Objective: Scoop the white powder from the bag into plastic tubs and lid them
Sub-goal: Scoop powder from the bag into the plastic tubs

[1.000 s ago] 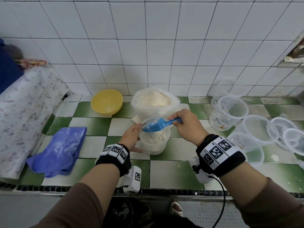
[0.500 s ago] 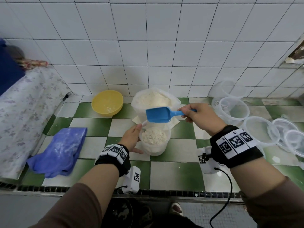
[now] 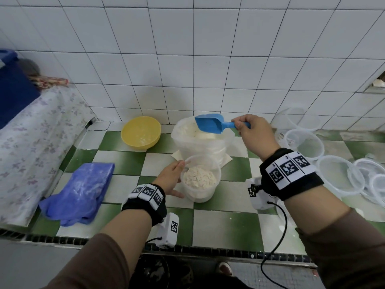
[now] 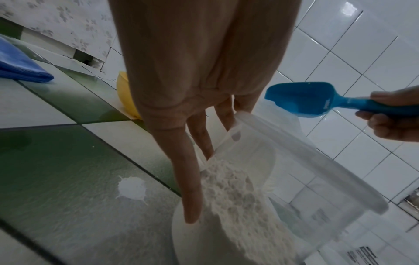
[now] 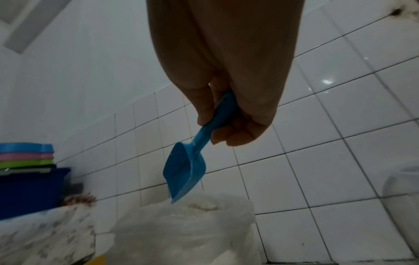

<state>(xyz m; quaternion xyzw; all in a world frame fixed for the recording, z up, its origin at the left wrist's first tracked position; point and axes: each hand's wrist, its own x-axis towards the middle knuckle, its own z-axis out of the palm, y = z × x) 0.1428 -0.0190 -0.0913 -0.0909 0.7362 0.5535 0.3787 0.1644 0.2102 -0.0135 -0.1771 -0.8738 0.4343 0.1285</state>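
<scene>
Blue plastic scoop: held by its handle in the curled fingers of the right hand, above the open powder bag at frame centre. Clear tub, part-filled with white powder: steadied below the bag by the left hand, fingers straight against its wall. Empty tubs: grouped at right.

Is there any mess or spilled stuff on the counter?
Yes. A small white splat of powder lies on a green tile beside the tub, and the blue cloth is dusted white. Nothing looks tipped over or broken.
</scene>
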